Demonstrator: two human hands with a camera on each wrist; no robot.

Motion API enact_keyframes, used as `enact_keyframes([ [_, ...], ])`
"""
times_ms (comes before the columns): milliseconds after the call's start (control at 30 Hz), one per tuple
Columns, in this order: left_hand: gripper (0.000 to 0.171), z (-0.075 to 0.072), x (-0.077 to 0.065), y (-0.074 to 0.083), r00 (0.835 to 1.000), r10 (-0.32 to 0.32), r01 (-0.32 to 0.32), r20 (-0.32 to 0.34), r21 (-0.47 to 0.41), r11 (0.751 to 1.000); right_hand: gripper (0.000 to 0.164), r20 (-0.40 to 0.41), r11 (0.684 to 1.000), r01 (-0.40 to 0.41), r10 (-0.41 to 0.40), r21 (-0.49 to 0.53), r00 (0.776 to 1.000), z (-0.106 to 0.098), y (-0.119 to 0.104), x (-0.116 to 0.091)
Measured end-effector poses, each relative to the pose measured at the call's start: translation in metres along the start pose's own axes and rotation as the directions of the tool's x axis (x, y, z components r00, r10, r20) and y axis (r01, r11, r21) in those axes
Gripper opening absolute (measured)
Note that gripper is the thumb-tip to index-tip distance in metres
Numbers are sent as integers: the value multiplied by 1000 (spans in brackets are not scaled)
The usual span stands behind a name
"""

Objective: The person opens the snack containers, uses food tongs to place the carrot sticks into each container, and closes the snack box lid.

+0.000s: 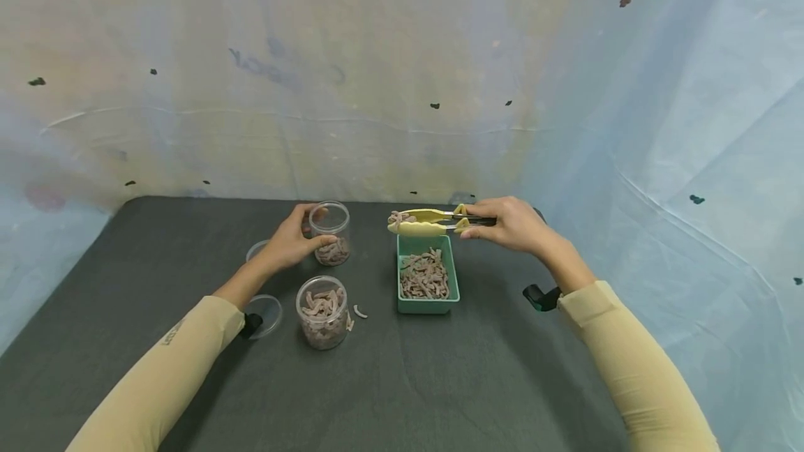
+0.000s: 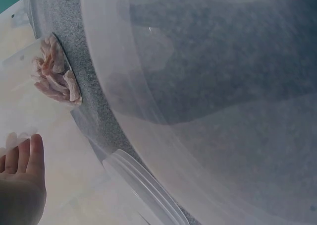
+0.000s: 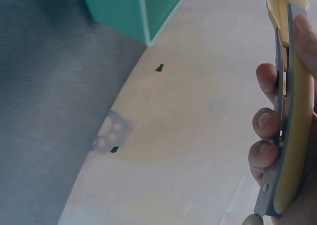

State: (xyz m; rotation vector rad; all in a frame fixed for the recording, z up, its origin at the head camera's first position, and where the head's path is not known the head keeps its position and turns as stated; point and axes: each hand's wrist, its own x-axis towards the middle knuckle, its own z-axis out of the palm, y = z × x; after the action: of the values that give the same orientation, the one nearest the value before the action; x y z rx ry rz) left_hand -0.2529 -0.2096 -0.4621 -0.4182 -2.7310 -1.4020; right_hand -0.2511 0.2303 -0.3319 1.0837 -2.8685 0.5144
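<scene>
My left hand (image 1: 290, 243) holds a clear plastic jar (image 1: 331, 229) between thumb and fingers, at the back left of the table. A small heap of brownish-pink strips (image 2: 57, 79) lies at its bottom. In my right hand (image 1: 516, 223) is a pair of yellow-tipped tongs (image 1: 422, 229), with fingers wrapped round the handles (image 3: 292, 116). Several strips (image 1: 398, 217) are pinched between the tong tips. These hover over the back of a green rectangular tray (image 1: 429, 306), which holds a pile of the same strips (image 1: 426, 276). The tongs' tips are partly cut off in the right wrist view.
Nearer me stands a second clear jar (image 1: 322, 332), well filled with strips. One loose strip (image 1: 360, 312) lies on the dark table (image 1: 402, 389) beside it. Two clear lids rest at the left, the nearer lid (image 1: 270, 314) by my left forearm. Plastic sheeting (image 1: 377, 75) hangs behind.
</scene>
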Motion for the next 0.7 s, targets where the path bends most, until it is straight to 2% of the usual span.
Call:
enact_keyframes([
  [200, 84, 3, 0, 2, 1000, 4, -4, -3, -27, 1000, 62, 11, 1000, 10, -10, 3, 1000, -6, -7, 19],
  [467, 84, 5, 0, 2, 1000, 9, -9, -8, -19, 1000, 63, 13, 999, 23, -23, 37, 1000, -10, -19, 47],
  [700, 86, 5, -1, 2, 1000, -1, 1, -8, -16, 1000, 61, 22, 996, 60, -62, 70, 998, -5, -29, 73],
])
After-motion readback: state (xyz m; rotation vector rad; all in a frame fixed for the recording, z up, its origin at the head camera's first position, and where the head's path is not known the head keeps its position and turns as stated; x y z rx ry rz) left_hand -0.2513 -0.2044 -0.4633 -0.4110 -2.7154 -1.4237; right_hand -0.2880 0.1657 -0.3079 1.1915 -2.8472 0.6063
